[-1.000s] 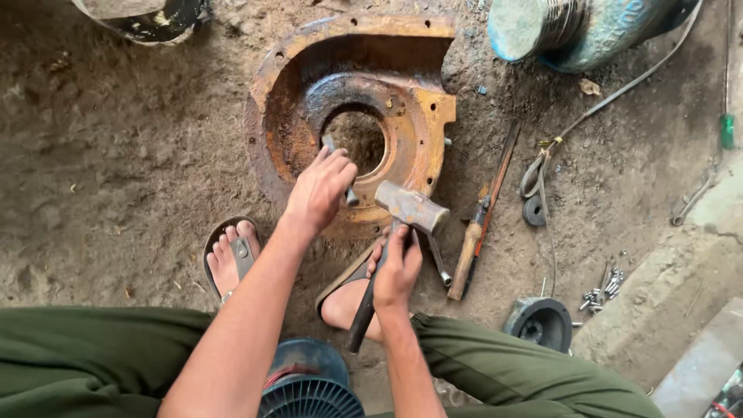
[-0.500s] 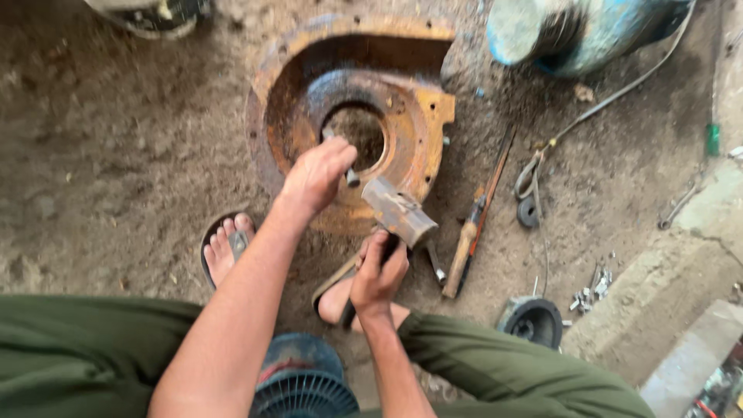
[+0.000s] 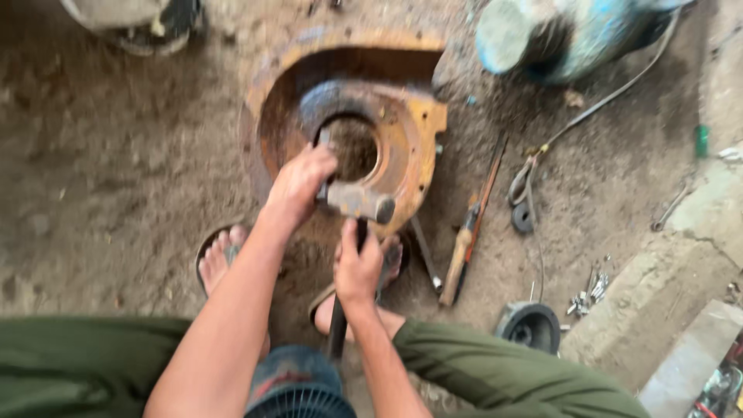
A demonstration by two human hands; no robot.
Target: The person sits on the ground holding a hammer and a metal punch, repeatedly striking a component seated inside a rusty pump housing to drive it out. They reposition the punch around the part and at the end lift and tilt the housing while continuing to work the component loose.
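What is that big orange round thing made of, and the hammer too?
The round housing looks like heavy cast metal, probably iron or steel: its orange-brown surface is rough and rusty, with flaking yellowish paint. The hammer in the right hand has a dull grey head that looks like bare steel. Its dark handle could be metal or wood; the blur leaves that open.

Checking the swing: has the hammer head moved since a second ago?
Yes. The hammer head has moved up onto the rusty housing's lower rim, toward the left hand.
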